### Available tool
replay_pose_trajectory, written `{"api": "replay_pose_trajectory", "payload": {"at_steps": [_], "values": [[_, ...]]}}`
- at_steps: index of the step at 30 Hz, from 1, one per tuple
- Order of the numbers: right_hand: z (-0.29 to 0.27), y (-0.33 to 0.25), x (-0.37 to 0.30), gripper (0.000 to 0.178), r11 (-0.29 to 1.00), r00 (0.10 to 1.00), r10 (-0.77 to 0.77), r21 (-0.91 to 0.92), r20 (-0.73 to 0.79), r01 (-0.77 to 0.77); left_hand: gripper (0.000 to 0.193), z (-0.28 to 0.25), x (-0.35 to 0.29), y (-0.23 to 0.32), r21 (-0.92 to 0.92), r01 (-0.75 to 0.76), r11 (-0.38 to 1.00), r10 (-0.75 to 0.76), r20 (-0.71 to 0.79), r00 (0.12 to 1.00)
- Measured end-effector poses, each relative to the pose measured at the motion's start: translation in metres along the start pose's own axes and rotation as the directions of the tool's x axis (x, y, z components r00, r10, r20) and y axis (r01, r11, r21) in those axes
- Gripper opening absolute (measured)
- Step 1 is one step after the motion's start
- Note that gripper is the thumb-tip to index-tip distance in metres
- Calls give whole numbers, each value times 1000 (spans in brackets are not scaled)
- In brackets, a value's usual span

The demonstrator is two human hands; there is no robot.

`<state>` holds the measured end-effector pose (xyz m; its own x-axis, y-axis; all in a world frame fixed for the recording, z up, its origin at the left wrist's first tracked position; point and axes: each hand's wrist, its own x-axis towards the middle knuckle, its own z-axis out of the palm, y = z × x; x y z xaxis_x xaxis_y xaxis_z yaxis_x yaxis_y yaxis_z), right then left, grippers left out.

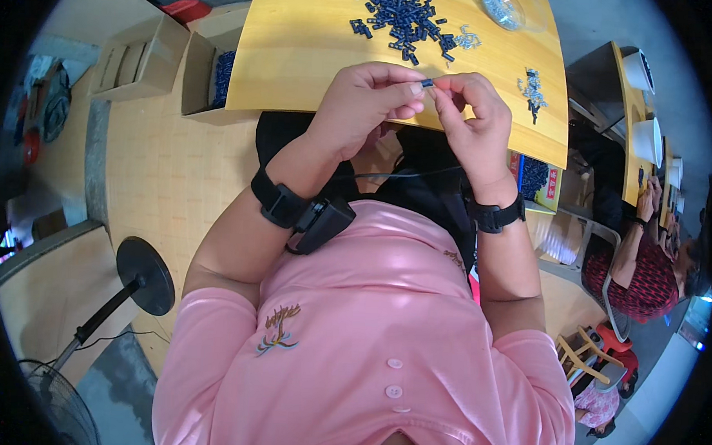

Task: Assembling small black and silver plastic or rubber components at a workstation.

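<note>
Just above the near edge of the wooden table, my left hand (368,105) pinches a small dark cylindrical part (427,83) between thumb and fingers. My right hand (475,121) meets it from the other side, its thumb and fingertips closed at the part's right end. Whether a second tiny piece is between those right fingertips is too small to tell. Beyond my hands lies a heap of similar dark parts (402,18). Small clear or silvery pieces (466,38) sit beside that heap, and another little pile of them (531,89) is to the right.
A round clear dish (501,9) of pale pieces stands at the table's far right. Cardboard boxes (196,74) are at the left, one with dark parts inside. Below the table's right edge is an open box (536,178) of dark parts. A fan (59,404) stands lower left; other people sit at right.
</note>
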<state>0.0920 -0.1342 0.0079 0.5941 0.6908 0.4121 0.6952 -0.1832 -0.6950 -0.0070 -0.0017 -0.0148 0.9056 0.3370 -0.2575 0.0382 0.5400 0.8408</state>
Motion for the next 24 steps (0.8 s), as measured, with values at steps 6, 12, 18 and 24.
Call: {"api": "replay_pose_trajectory", "payload": {"at_steps": [6,12,18,24], "values": [[3,3,-6,8,999,999,-39,-26,0,39,23,-1,-2,-3,9,38,999,-39,58,998],[0,-4,-9,12,999,1000,-11,48,20,10,23,-1,-1,-6,27,80,996,-81,55,995],[6,-4,-11,19,994,990,-103,-35,91,107,22,-7,-1,-7,-13,117,993,-116,44,992],[18,4,-16,24,990,989,-112,-78,91,120,18,-10,0,-9,28,134,991,-132,-50,990]]}}
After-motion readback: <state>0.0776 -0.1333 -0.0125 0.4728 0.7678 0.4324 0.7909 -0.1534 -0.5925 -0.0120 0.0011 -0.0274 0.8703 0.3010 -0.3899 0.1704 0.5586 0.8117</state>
